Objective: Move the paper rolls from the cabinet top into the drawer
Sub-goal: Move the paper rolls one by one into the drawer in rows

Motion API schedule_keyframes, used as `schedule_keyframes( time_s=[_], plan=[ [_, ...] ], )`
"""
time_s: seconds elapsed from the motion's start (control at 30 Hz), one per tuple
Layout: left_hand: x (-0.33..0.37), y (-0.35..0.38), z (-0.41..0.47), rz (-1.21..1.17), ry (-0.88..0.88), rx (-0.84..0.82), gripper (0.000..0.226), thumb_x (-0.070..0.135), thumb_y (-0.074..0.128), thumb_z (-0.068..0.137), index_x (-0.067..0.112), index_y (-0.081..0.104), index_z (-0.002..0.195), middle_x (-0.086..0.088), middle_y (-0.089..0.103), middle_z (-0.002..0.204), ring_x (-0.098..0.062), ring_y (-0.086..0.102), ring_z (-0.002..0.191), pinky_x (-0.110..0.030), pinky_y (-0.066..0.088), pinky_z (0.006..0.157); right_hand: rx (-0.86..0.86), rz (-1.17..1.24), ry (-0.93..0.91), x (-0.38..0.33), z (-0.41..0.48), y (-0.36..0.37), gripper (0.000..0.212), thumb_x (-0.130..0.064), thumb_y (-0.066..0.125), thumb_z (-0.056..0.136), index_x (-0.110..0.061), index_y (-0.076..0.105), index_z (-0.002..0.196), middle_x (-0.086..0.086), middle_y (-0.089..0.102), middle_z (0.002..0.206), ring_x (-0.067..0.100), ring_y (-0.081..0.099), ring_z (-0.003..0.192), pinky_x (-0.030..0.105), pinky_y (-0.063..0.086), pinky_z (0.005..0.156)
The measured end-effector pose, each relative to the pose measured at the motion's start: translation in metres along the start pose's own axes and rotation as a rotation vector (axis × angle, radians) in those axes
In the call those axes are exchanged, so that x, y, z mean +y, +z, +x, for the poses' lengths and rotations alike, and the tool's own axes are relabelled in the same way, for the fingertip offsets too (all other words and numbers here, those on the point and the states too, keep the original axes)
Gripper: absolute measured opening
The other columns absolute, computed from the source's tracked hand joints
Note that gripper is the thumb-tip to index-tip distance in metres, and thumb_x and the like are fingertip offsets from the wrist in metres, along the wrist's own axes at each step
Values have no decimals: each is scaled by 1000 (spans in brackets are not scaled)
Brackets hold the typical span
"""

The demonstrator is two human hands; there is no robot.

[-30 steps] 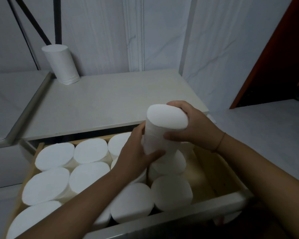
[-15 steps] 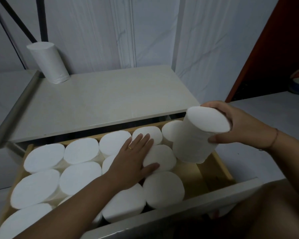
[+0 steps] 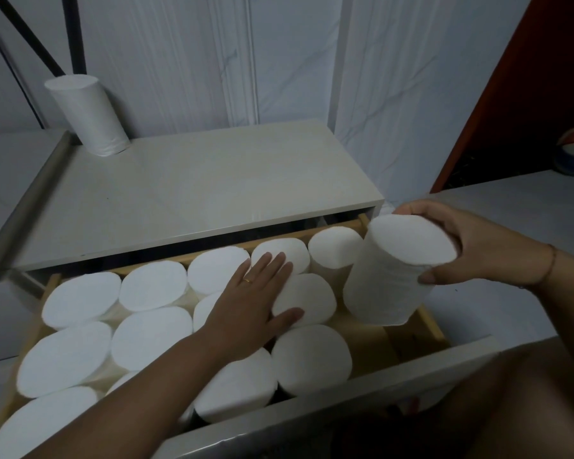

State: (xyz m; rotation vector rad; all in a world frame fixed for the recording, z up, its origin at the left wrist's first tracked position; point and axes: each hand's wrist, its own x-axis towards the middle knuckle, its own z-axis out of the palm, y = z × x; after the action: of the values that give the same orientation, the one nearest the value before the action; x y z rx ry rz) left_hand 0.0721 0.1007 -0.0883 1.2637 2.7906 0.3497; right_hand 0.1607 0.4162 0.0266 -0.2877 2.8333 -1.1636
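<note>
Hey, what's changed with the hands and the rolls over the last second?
The left hand let go of the held roll and now lies flat on the packed rolls in the drawer. The right hand alone carried that roll rightward, over the gap at the drawer's right end. Unchanged: the lone roll on the cabinet top.

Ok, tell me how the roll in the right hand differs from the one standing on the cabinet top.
The held roll is gripped by the right hand in the air over the drawer; the cabinet roll stands untouched on the cabinet top. The held roll shows its flat end to the camera; the cabinet roll shows mostly its side. Both are plain white paper rolls.
</note>
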Motion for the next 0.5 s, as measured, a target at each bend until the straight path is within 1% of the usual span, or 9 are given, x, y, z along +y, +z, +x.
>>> schedule_keyframes(
  time_s=[0.1,0.17,0.2,0.33,0.4,0.5],
  plan=[
    [-1,1,0,6,4,5,79,71,14,85,28,3,150,9,-7,157,-8,-13,144,-36,-6,119,-55,-68,22,5,7,13,80,-52,77,55,-48,36,123,-29,44,117,-7,44,111,5,46,79],
    [-2,1,0,4,5,4,80,73,11,83,29,2,150,11,-8,156,-7,-14,143,-35,-7,119,-95,-119,37,11,13,26,81,-51,78,56,-49,33,124,-30,42,118,-7,43,112,9,48,80],
    [-2,2,0,1,7,6,80,73,11,83,29,3,150,11,-8,156,-7,-14,143,-35,-8,119,-108,-139,42,15,16,33,81,-47,79,58,-48,33,124,-29,42,120,-4,44,114,13,48,82],
    [-3,3,0,-6,8,13,81,74,9,83,29,5,150,10,-6,157,-7,-13,143,-36,-6,119,-127,-254,61,28,21,57,82,-36,82,62,-40,28,125,-11,40,129,11,43,117,27,49,93],
    [-3,4,1,3,6,11,83,75,6,82,29,4,150,10,-6,157,-7,-13,144,-36,-6,119,-125,-292,64,30,23,64,85,-34,82,63,-35,27,127,-6,39,132,12,41,119,27,49,93],
    [-3,4,1,-4,8,18,83,75,7,82,28,5,150,9,-5,157,-7,-13,143,-35,-7,118,-103,-323,61,32,24,68,86,-33,82,63,-33,26,128,-4,38,134,12,40,119,24,48,92]
  ],
)
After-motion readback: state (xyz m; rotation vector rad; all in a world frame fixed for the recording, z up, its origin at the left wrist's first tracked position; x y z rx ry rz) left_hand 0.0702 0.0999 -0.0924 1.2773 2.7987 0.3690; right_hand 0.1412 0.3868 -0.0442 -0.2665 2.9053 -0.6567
